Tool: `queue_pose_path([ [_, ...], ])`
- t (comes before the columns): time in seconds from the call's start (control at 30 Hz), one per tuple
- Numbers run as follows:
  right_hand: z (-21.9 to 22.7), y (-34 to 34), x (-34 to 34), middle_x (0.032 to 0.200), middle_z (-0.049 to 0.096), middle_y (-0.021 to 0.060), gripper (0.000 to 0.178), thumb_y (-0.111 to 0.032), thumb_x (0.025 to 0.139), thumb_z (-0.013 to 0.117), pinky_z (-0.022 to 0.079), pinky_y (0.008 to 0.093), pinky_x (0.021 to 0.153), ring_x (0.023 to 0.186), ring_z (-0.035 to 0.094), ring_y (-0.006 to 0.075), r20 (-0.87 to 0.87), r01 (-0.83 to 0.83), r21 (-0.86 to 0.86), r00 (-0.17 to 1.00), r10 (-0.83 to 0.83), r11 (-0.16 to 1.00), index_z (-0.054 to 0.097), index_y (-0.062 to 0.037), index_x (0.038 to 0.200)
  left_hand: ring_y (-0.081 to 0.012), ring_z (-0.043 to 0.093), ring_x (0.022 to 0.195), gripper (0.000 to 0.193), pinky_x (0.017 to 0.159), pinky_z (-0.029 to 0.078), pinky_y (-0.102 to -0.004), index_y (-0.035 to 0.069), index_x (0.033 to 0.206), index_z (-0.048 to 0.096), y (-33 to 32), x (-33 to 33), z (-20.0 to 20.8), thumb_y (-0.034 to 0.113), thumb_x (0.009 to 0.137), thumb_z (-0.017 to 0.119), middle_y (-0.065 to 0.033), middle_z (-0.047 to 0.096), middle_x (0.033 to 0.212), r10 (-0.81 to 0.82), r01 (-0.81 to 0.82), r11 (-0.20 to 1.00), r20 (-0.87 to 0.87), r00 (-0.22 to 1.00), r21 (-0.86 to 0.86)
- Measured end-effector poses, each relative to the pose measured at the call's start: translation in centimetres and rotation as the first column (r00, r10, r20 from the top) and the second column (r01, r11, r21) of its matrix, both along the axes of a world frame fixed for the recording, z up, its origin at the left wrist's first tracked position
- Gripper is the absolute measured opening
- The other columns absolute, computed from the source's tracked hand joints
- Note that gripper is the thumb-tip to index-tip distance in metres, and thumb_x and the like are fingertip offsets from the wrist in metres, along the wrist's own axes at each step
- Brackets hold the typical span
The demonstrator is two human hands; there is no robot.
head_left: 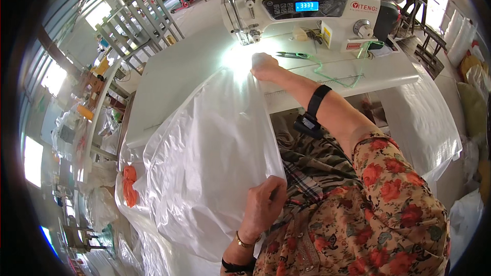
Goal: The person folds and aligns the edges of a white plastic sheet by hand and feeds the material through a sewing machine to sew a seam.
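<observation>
A large sheet of shiny white plastic material [204, 138] runs from the sewing machine [307, 7] down over the table's front edge. Closed on its upper edge is my right hand [265, 66], just in front of the needle area, where bright lamp glare washes out detail. Lower down, close to my body, my left hand [267, 202] grips the sheet's right edge with bent fingers. Dark thread snips [292, 55] on a green cord [327, 75] lie on the table right of my right hand.
The white sewing table [169, 82] spreads left of the sheet. An orange bundle [130, 186] hangs at its lower left. More clear plastic sheeting [422, 122] drapes over the right side. A metal rack [137, 23] stands behind, at the far left.
</observation>
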State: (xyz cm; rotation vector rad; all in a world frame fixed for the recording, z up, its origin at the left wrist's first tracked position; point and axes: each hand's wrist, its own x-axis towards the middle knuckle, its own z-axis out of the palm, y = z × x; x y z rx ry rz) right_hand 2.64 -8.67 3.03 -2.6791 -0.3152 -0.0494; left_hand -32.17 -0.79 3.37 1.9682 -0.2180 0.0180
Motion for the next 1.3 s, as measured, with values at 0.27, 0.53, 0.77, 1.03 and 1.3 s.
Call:
queue_pose_path([
  [0.27, -0.2, -0.1, -4.4, 0.088, 0.07, 0.0169, 0.016, -0.006, 0.072, 0.06, 0.055, 0.0386, 0.07, 0.086, 0.069, 0.0305, 0.076, -0.031, -0.078, 0.996, 0.037, 0.996, 0.071, -0.003, 0.084, -0.024, 0.058, 0.056, 0.004, 0.054, 0.047, -0.0307, 0.0, 0.09, 0.057, -0.2, 0.5, -0.6, 0.0, 0.085, 0.059, -0.015, 0.059, 0.069, -0.02, 0.021, 0.998, -0.023, 1.0, 0.051],
  [0.53, 0.1, -0.1, -7.6, 0.099, 0.068, 0.0144, 0.021, 0.0, 0.067, 0.065, 0.049, 0.0375, 0.083, 0.098, 0.065, 0.0281, 0.083, -0.155, -0.231, 0.981, 0.178, 0.961, 0.07, -0.0036, 0.088, -0.0281, 0.06, 0.056, 0.004, 0.053, 0.046, -0.0331, 0.001, 0.083, 0.057, -0.4, 0.8, -3.0, 0.0, 0.083, 0.061, -0.0145, 0.061, 0.069, -0.078, 0.036, 0.971, 0.168, 0.983, 0.236],
  [0.77, 1.2, 0.7, -5.9, 0.102, 0.067, 0.011, 0.018, -0.009, 0.074, 0.067, 0.045, 0.036, 0.086, 0.102, 0.062, 0.0251, -0.006, -0.249, -0.38, 0.964, 0.267, 0.891, 0.069, -0.0066, 0.091, -0.0378, 0.058, 0.062, 0.009, 0.054, 0.046, -0.044, 0.005, 0.082, 0.049, -0.5, 2.2, -3.6, 0.005, 0.084, 0.057, -0.0144, 0.058, 0.072, -0.053, -0.024, 0.932, 0.202, 0.978, 0.361],
  [1.03, 1.0, 0.9, -3.1, 0.095, 0.068, 0.0108, 0.012, -0.009, 0.076, 0.061, 0.048, 0.0375, 0.078, 0.098, 0.064, 0.026, 0.088, -0.206, -0.353, 0.964, 0.252, 0.913, 0.067, -0.0071, 0.086, -0.0387, 0.058, 0.061, 0.009, 0.054, 0.045, -0.0464, 0.005, 0.084, 0.046, -1.0, 5.8, -3.2, 0.005, 0.085, 0.055, -0.0157, 0.057, 0.07, 0.018, -0.143, 0.891, 0.283, 0.959, 0.43],
  [1.3, -0.2, -0.8, -8.5, 0.084, 0.066, 0.0166, 0.009, -0.004, 0.077, 0.056, 0.048, 0.0408, 0.07, 0.081, 0.065, 0.0302, 0.125, -0.124, -0.088, 0.983, 0.134, 0.988, 0.064, -0.0027, 0.078, -0.0362, 0.058, 0.059, 0.008, 0.052, 0.043, -0.0429, 0.004, 0.084, 0.05, -1.4, 6.0, -3.8, 0.002, 0.081, 0.057, -0.0165, 0.057, 0.068, 0.113, -0.236, 0.904, 0.333, 0.936, 0.356],
])
